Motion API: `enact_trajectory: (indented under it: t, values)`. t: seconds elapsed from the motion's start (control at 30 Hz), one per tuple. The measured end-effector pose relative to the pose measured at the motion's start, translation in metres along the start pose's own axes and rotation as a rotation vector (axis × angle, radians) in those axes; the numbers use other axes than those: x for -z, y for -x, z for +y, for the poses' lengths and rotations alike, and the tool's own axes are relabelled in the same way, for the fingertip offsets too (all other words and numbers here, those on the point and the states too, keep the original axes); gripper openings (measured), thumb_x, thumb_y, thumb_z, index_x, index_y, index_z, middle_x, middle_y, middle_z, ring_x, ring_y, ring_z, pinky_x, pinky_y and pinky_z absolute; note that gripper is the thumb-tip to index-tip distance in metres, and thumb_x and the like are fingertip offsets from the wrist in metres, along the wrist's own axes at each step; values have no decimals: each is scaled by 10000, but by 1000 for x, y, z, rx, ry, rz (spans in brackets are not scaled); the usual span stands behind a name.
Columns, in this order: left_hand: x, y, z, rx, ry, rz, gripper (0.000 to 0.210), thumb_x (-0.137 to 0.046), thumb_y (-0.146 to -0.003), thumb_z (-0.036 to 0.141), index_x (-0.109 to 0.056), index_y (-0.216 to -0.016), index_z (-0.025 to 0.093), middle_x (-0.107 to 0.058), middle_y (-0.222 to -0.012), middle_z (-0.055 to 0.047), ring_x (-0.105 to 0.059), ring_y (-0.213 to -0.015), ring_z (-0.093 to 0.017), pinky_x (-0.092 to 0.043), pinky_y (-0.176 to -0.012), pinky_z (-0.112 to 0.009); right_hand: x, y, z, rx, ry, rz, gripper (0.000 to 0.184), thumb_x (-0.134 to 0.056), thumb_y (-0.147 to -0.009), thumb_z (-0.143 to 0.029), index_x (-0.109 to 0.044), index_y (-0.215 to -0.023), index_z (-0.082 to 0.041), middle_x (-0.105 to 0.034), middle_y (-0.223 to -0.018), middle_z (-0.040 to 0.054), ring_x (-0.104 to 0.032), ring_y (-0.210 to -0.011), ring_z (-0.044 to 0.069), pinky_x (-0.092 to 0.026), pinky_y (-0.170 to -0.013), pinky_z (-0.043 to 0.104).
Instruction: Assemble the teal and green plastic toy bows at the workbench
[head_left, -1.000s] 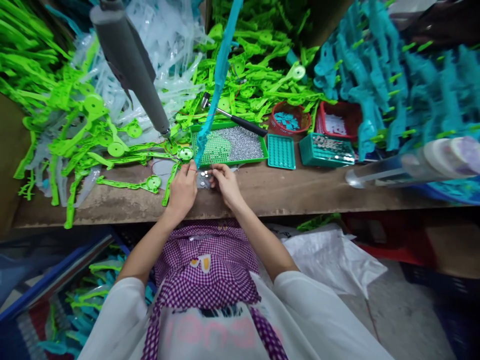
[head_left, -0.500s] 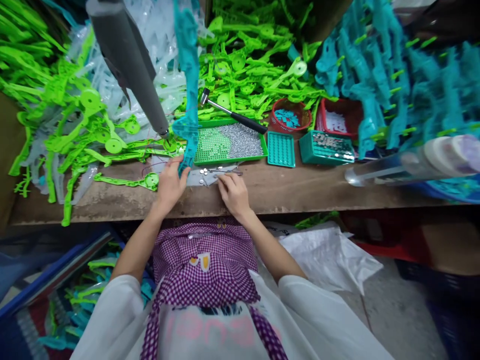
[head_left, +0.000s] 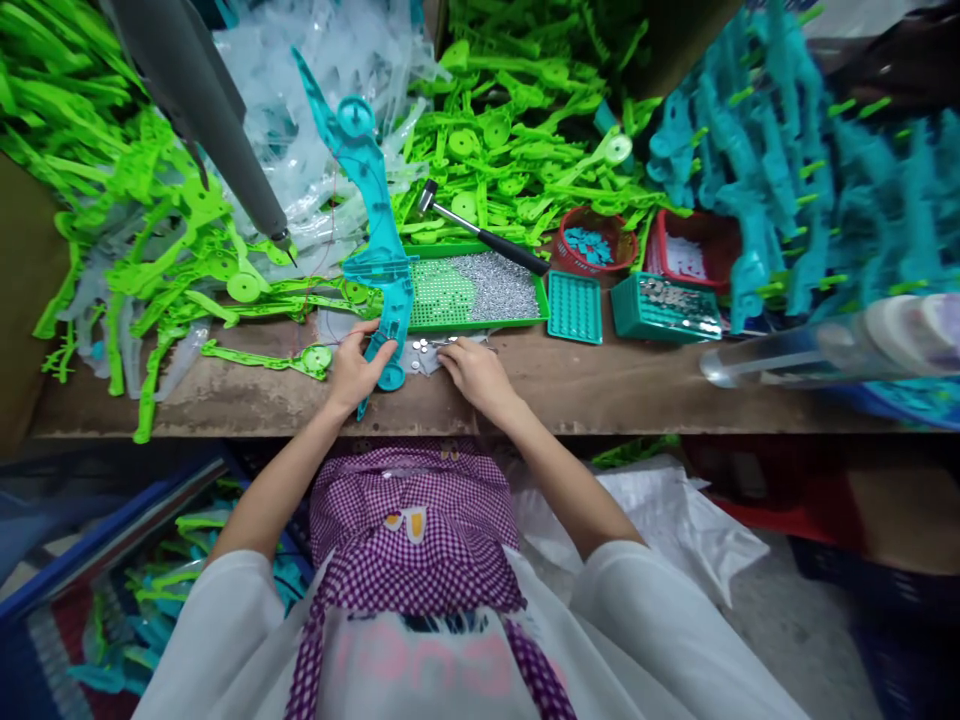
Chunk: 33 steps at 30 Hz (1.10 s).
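My left hand (head_left: 358, 370) is closed around the lower end of a long teal plastic bow-shaped part (head_left: 379, 210), its ribbed inner side facing up. The part stretches away from me across the bench edge of the green tray. Just to its right, my right hand (head_left: 480, 378) has its fingertips pinched together at the bench. What lies between them is too small to make out. Small silver discs (head_left: 420, 350) lie on a pale sheet between the hands. A thin metal tool (head_left: 487, 345) shows partly behind my right fingers.
An electric screwdriver (head_left: 217, 130) hangs at upper left. A green tray (head_left: 480, 325) holds screws, with a hammer (head_left: 480, 235) behind it. Teal boxes (head_left: 574, 306) and red baskets (head_left: 600, 265) stand to the right. Green parts (head_left: 517, 150) are heaped behind; a clear bottle (head_left: 810, 345) leans in at right.
My left hand has tilted and drawn the teal part toward me, so its lower end now reaches past my fingers. My right hand stays by the discs, covering more of the metal tool.
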<state>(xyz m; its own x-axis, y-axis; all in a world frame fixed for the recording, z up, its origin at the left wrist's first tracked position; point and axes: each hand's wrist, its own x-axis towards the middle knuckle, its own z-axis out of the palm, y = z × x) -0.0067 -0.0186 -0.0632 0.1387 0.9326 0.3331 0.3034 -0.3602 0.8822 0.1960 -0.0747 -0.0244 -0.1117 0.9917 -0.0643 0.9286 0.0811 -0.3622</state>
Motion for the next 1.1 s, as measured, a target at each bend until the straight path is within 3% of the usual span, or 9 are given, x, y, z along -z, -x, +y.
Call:
enact_trajectory:
  t: [0.13,0.4,0.6,0.67,0.83,0.97,1.1]
  values:
    - [-3,0,0,-34,-1,46,332,-691,-811,383,-608,-1049,168,-680,-1008,-67,-668,-944,-201,-549,-838,-339,9,-3,0,-1,76,-75,254,-436,-977,-252,-663,-1055,-167,-675,-1041,115,-624,-903,226,-409,-737,315]
    - [-3,3,1,-54,-25,31,309,-675,-841,377,-611,-1068,176,-696,-1027,-71,-685,-929,-192,-570,-834,-336,-6,4,-12,187,-51,73,226,-431,-973,-213,-625,-1072,-156,-671,-1009,107,-608,-909,196,-420,-767,292]
    - [-5,3,0,-93,-64,54,305,-649,-867,356,-612,-1104,167,-708,-1046,-81,-688,-984,-202,-563,-888,-356,-13,-4,-21,260,75,-10,168,-489,-935,-177,-654,-921,-150,-667,-924,98,-591,-796,180,-386,-657,279]
    - [-5,4,0,-116,-77,54,302,-655,-867,341,-615,-1108,164,-711,-1045,-85,-689,-986,-204,-564,-889,-360,-10,-4,-19,278,-19,73,147,-516,-923,-184,-658,-892,-155,-664,-865,78,-592,-760,165,-408,-659,274]
    - [-3,4,2,-145,-123,18,310,-658,-872,326,-612,-1133,164,-716,-1078,-98,-693,-996,-207,-573,-884,-364,-3,-17,-32,232,-236,486,218,-475,-967,-272,-670,-934,-182,-672,-859,59,-607,-757,147,-476,-720,278]
    - [-3,5,2,-181,-145,2,296,-629,-891,313,-607,-1145,163,-717,-1101,-113,-697,-1000,-208,-582,-873,-365,-7,-35,-44,319,-48,512,229,-471,-953,-208,-667,-840,-172,-648,-778,65,-594,-752,172,-455,-697,286]
    - [-3,5,2,-194,-149,-1,293,-622,-898,326,-608,-1141,163,-715,-1109,-115,-694,-1015,-213,-581,-879,-369,-12,-37,-43,318,96,530,242,-458,-945,-174,-650,-799,-176,-616,-737,54,-565,-725,170,-425,-669,282]
